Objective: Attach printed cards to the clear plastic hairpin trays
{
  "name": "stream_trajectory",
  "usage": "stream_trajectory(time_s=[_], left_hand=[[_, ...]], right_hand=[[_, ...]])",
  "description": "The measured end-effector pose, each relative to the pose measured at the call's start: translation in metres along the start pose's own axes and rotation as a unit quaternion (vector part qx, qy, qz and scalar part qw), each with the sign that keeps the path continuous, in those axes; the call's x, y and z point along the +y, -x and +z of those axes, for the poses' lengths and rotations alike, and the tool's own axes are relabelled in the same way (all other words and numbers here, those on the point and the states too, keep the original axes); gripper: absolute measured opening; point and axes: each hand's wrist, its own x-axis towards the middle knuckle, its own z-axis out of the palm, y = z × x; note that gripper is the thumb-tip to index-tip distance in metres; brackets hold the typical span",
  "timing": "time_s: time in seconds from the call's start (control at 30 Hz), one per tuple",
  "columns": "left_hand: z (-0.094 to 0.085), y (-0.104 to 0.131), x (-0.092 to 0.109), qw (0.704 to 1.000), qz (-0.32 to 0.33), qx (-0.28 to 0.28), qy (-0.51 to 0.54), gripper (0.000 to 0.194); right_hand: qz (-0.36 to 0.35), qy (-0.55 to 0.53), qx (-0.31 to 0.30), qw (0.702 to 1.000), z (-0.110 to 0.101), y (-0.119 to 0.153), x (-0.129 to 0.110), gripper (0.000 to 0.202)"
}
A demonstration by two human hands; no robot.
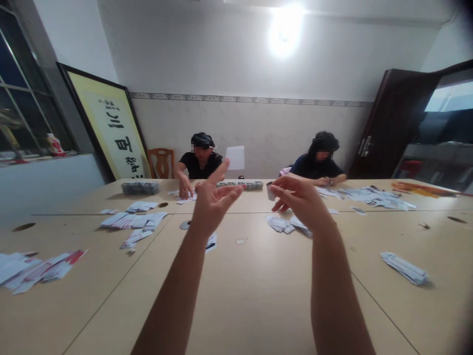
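Observation:
Both of my hands are raised above the pale wooden table (254, 286). My left hand (216, 197) has its thumb and fingers spread apart. A small white card (235, 158) shows just beyond the thumb tip; whether the two touch is unclear. To the right, my right hand (295, 197) is closed in a pinch on a small whitish piece (271, 191), partly hidden by the fingers. Below my right hand lie white paper slips (280, 224). Other slips (211, 242) show in part behind my left wrist.
Two people (201, 160) (320, 162) sit across the table. Paper piles lie at the left (129, 220), far left (40, 271) and far right (369, 196). A slip bundle (404, 267) rests at the right. Packs (140, 188) stand near the far edge.

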Motion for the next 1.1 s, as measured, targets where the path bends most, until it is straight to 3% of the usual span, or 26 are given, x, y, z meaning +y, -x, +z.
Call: stream_trajectory(time_s=[0.17, 0.4, 0.6, 0.8, 0.97, 1.1], left_hand=[[0.028, 0.015, 0.005, 0.997, 0.013, -0.072, -0.031, 0.081], [0.035, 0.019, 0.001, 0.995, 0.046, -0.083, -0.033, 0.08], [0.043, 0.018, -0.001, 0.986, 0.102, -0.012, -0.132, 0.079], [0.045, 0.019, -0.002, 0.938, 0.184, 0.039, -0.29, 0.076], [0.046, 0.018, -0.005, 0.914, 0.214, 0.078, -0.337, 0.071], [0.046, 0.019, -0.004, 0.913, 0.217, 0.067, -0.338, 0.068]], right_hand=[[-0.014, 0.039, 0.02, 0.999, 0.016, 0.0, -0.003, 0.026], [-0.018, 0.056, 0.028, 0.998, 0.015, 0.001, -0.006, 0.024], [-0.021, 0.074, 0.027, 0.997, 0.02, 0.0, -0.005, 0.023], [-0.002, 0.008, -0.041, 0.999, 0.02, 0.0, -0.005, 0.03], [-0.002, 0.013, -0.053, 0.999, 0.021, 0.0, -0.007, 0.037], [0.002, 0.009, -0.06, 0.998, 0.021, 0.002, -0.007, 0.036]])
